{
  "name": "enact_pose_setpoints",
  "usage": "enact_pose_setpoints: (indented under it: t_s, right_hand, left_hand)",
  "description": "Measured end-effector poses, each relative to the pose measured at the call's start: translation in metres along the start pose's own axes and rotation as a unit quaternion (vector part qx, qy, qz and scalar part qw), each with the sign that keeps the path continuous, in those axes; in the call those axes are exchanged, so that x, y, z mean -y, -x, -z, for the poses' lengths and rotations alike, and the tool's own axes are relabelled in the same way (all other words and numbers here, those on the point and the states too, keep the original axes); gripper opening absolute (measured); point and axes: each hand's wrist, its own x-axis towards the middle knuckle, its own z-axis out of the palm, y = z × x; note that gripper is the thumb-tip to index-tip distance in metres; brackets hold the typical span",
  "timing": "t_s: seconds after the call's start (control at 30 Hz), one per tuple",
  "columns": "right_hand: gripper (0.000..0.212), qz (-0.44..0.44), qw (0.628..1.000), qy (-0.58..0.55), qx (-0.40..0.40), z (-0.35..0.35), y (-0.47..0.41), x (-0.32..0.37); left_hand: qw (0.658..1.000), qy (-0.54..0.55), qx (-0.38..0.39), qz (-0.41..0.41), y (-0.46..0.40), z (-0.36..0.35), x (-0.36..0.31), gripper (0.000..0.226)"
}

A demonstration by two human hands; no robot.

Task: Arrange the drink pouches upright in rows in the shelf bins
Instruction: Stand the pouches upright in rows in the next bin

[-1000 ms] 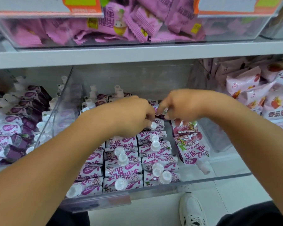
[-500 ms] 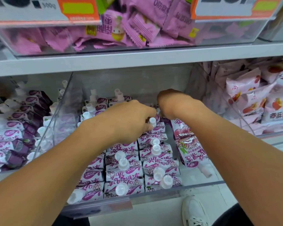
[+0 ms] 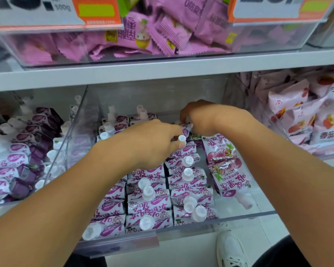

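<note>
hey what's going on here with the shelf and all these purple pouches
A person is tidying drink pouches in a clear shelf bin. The left hand pinches the white cap of a pouch in the right-hand row, while the right hand reaches toward the back of the bin; what it grips is hidden. Most purple pouches stand upright in rows, but two grape pouches lie flat along the right side.
</note>
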Motion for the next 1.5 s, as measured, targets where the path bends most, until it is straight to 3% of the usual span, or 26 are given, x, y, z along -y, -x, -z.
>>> enact_pose_setpoints:
  t_s: [0.03, 0.1, 0.2, 0.27, 0.37, 0.43, 0.5, 0.57, 0.67, 0.8, 0.93, 1.07, 1.13, 1.23, 1.3, 1.43, 1.5]
  right_hand:
    - [0.008, 0.004, 1.000, -0.021, -0.014, 0.004, 0.002, -0.003]
    - [0.016, 0.012, 0.998, -0.064, -0.027, 0.015, 0.011, -0.008]
    - [0.030, 0.029, 0.989, -0.141, 0.045, 0.023, 0.023, -0.011]
    - [0.027, 0.029, 0.969, -0.231, 0.085, 0.019, 0.022, -0.006]
    - [0.015, 0.011, 0.933, -0.337, 0.127, 0.016, 0.017, -0.004]
    - [0.016, -0.019, 0.955, -0.275, 0.109, 0.021, 0.011, -0.013]
    - [0.017, -0.068, 0.986, -0.127, 0.089, 0.020, 0.006, -0.024]
    - [0.016, -0.101, 0.989, -0.010, 0.111, 0.013, 0.004, -0.023]
    - [0.023, -0.112, 0.981, 0.034, 0.156, -0.007, -0.003, -0.018]
    - [0.022, -0.118, 0.987, -0.006, 0.106, -0.002, -0.002, -0.017]
    - [0.020, -0.089, 0.991, -0.096, -0.008, 0.016, 0.004, -0.017]
    - [0.024, -0.020, 0.969, -0.214, -0.122, 0.022, 0.010, -0.011]
    - [0.024, -0.014, 0.974, -0.206, -0.095, 0.019, 0.009, -0.010]
    - [0.042, -0.058, 0.989, -0.130, 0.030, 0.012, 0.006, -0.015]
    - [0.036, -0.061, 0.982, -0.166, 0.062, 0.010, 0.008, -0.016]
    - [0.040, 0.021, 0.970, -0.242, 0.011, 0.009, 0.004, -0.011]
    - [0.040, 0.033, 0.945, -0.326, -0.001, 0.007, 0.002, -0.008]
  left_hand:
    - [1.000, -0.005, -0.006, 0.004, 0.001, 0.000, 0.001, 0.028]
    - [0.998, -0.017, -0.051, 0.020, 0.001, 0.002, 0.003, 0.030]
    - [0.987, -0.042, -0.146, 0.043, -0.001, 0.007, 0.007, 0.048]
    - [0.991, -0.042, -0.120, 0.045, -0.004, 0.008, 0.007, 0.056]
    - [0.996, -0.058, -0.043, 0.059, -0.010, 0.006, 0.002, 0.040]
    - [0.997, -0.054, -0.029, 0.056, -0.014, 0.004, 0.000, 0.033]
    - [0.998, -0.033, -0.023, 0.046, -0.015, 0.005, -0.001, 0.031]
    - [0.999, -0.022, -0.006, 0.040, -0.016, 0.006, 0.000, 0.030]
    - [0.999, -0.001, 0.021, 0.040, -0.016, 0.006, 0.003, 0.032]
    - [0.999, 0.003, -0.002, 0.037, -0.017, 0.003, 0.005, 0.025]
    - [0.999, -0.013, -0.023, 0.046, -0.017, 0.001, 0.006, 0.016]
    - [0.998, 0.002, -0.023, 0.050, -0.017, 0.002, 0.007, 0.014]
    - [0.998, 0.008, -0.011, 0.056, -0.015, 0.003, 0.007, 0.016]
    - [0.998, 0.002, -0.007, 0.070, -0.012, 0.004, 0.011, 0.025]
    - [0.996, -0.002, -0.019, 0.083, -0.012, 0.004, 0.012, 0.031]
    - [0.988, -0.028, -0.113, 0.104, -0.012, 0.007, 0.008, 0.042]
    - [0.986, -0.026, -0.130, 0.105, -0.013, 0.007, 0.009, 0.045]
